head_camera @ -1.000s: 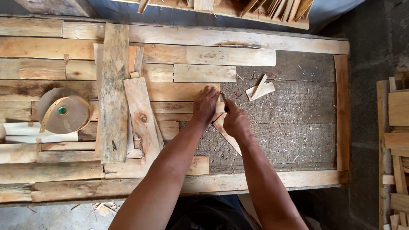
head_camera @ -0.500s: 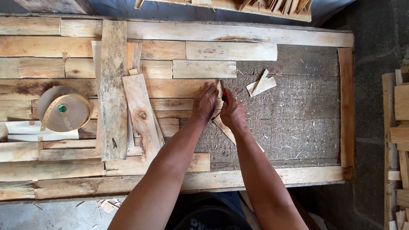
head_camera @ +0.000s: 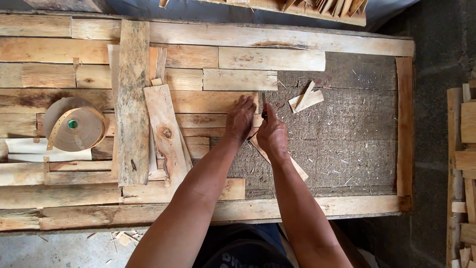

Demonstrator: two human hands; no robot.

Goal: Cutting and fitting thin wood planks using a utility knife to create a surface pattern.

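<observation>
The left hand (head_camera: 240, 118) lies palm-down near the middle of the bench (head_camera: 347, 203), fingers spread and flat, pressing on the end of a pale wooden slat (head_camera: 208, 101) where the plank surface gives way to the rough grey board (head_camera: 347, 134). It clasps nothing; it only bears down. The right hand (head_camera: 271, 133) is just beside it, touching or nearly touching, clenched around a thin dark tool (head_camera: 264, 106) whose tip stands up out of the fist toward the far edge; what kind of tool it is cannot be made out. Under the right hand a narrow wood strip (head_camera: 290, 166) runs slantwise toward the near right corner.

Beyond the hands, toward the far edge, two small wood offcuts (head_camera: 306, 98) lie crossed on the grey board. To the left of the hands a knotty short board (head_camera: 166, 131) lies tilted, its upper end against a long upright plank (head_camera: 132, 99) that spans from the far edge toward the near one. Near the left edge sits a roll of tan banding tape (head_camera: 74, 124) with a green core, one loose end curling over it. Off the right edge of the bench, a stack of wood pieces (head_camera: 466, 164) stands on the dark floor.
</observation>
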